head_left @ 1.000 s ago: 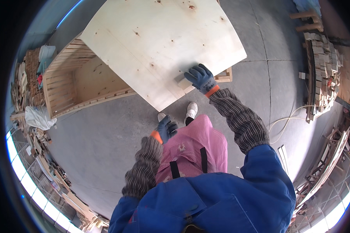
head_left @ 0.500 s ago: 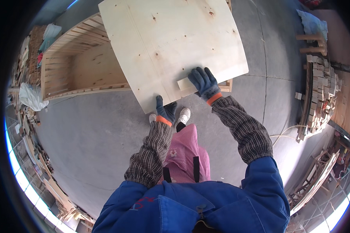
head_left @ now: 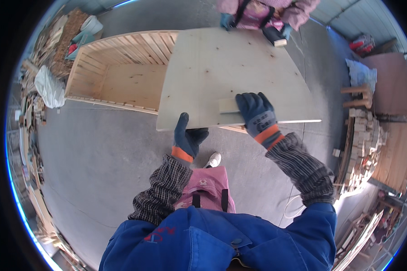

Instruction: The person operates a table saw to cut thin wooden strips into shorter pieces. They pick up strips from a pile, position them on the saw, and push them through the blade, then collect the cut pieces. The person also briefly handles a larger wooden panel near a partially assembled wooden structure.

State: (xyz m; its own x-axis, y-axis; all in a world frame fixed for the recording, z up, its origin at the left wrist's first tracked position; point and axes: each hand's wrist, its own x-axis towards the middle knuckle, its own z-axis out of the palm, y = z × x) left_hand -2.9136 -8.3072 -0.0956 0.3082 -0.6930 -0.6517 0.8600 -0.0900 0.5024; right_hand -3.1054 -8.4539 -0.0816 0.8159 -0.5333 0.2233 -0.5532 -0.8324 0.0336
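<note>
A large pale plywood sheet [head_left: 230,72] lies over the right part of a slatted wooden crate [head_left: 117,77]. My left hand [head_left: 188,135], in a dark blue glove with an orange cuff, grips the sheet's near edge from below. My right hand [head_left: 257,113], gloved the same, rests on top of the sheet near its near edge, pressing a small wooden block [head_left: 228,106]. At the far edge another person [head_left: 262,13] in pink holds that side with gloved hands and a small block.
Grey concrete floor [head_left: 99,158] lies around me. Scrap wood and a white sack [head_left: 49,86] line the left side. Stacked wood blocks [head_left: 364,140], a stool and brown boards [head_left: 393,104] stand at the right. A white cord [head_left: 291,205] trails on the floor.
The sheet has come round over the crate's right part and the other person has come into view at its far edge. My left hand has moved up to grip the near edge.
</note>
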